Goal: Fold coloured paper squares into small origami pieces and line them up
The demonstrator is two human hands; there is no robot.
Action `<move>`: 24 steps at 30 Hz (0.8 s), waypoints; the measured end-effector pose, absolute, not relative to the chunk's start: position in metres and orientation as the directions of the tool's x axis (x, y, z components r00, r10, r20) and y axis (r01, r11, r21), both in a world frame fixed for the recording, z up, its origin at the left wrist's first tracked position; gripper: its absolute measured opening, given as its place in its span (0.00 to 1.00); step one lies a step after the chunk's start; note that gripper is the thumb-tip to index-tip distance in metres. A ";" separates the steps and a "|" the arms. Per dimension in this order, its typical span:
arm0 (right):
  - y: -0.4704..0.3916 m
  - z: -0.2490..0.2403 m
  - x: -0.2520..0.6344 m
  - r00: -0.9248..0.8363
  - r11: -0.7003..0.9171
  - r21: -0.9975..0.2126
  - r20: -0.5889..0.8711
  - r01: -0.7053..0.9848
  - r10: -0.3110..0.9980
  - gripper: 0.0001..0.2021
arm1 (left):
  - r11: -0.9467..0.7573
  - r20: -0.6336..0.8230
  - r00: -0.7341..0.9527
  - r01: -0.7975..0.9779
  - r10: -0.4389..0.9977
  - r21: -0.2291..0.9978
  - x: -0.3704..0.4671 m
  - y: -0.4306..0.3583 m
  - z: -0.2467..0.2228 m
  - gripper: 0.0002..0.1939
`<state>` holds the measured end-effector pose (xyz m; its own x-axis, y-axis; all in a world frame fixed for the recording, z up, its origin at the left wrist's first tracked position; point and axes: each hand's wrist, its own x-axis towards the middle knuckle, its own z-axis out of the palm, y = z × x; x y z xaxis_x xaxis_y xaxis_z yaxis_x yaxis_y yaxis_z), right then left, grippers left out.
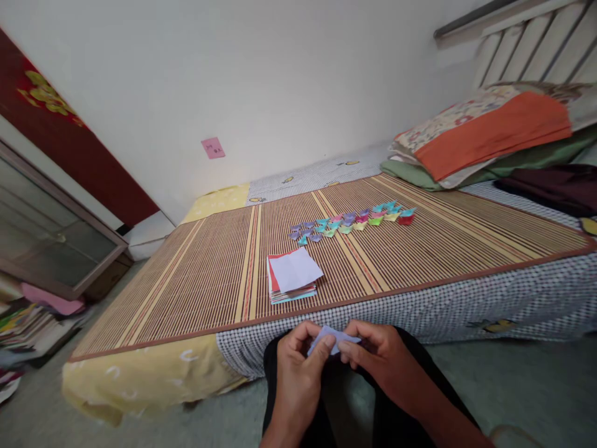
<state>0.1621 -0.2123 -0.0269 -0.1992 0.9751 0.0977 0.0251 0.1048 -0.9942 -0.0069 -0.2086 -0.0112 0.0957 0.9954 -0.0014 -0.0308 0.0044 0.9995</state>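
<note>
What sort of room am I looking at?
Most likely a bedroom: a wide, cloth-draped bed is spread with a tan-and-brown striped mat, and folded orange, green and floral bedding is piled at one end.

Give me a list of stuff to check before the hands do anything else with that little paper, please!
1. Left hand has hold of the lilac paper: ok, its thumb presses on it.
2. Right hand has hold too: ok, its fingers are at the other end.
3. Creases are sharp: cannot tell, fingers cover part of the paper and it looks small.
4. Paper stack is neat: not ok, the top sheet sits crooked.
5. Little folded papers are away from the hands: ok, they stand on the mat, farther back than the stack.
</note>
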 end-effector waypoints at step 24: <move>-0.211 -0.026 0.179 -0.279 0.035 -0.999 0.044 -0.036 0.959 0.16 | 0.243 -0.212 0.122 -0.392 0.970 0.887 0.008 -0.203 -0.021 0.23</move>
